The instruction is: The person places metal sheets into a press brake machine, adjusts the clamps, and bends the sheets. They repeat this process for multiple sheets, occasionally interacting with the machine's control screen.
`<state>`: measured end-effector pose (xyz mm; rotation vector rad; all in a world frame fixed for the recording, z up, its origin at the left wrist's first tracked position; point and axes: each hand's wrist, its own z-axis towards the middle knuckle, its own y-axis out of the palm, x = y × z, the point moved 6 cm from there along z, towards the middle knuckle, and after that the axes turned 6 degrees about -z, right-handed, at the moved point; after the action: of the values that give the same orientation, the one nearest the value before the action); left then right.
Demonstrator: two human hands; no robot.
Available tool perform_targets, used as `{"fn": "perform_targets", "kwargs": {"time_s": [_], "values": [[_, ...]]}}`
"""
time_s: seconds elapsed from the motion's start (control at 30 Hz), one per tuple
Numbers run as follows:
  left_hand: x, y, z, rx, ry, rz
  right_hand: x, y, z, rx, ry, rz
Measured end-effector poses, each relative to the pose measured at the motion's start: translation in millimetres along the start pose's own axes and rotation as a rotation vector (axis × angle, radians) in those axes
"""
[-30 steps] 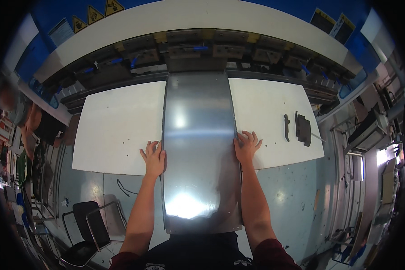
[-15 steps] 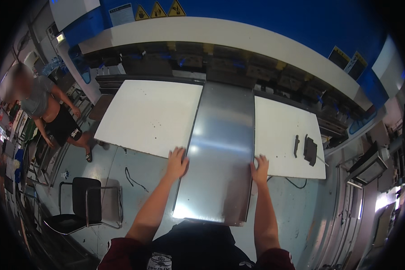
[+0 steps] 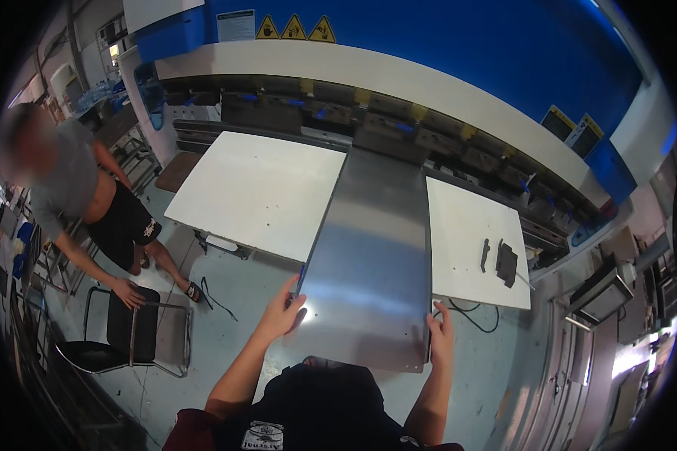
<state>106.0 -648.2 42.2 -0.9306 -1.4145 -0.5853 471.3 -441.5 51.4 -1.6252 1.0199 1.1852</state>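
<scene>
Both hands grip the near end of the long steel sheet [image 3: 372, 255], left hand [image 3: 282, 314] on its left edge, right hand [image 3: 441, 336] on its right. To my eye it wants level, even support, squared to the blue press brake [image 3: 399, 83] at its far end, lying between the two white support tables [image 3: 259, 192].
</scene>
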Motion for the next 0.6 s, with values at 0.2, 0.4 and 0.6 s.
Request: {"fn": "perform_targets", "kwargs": {"time_s": [0.2, 0.4, 0.6], "values": [[97, -27, 34, -0.125, 0.13, -0.081, -89, -13, 3, -0.062, -0.019, 0.083], [270, -35, 108, -0.27, 0.439, -0.472, -263, -22, 56, -0.176, -0.525, 0.397], [364, -11, 166, -0.268, 0.62, -0.562, -400, -4, 141, -0.091, -0.639, 0.231]]}}
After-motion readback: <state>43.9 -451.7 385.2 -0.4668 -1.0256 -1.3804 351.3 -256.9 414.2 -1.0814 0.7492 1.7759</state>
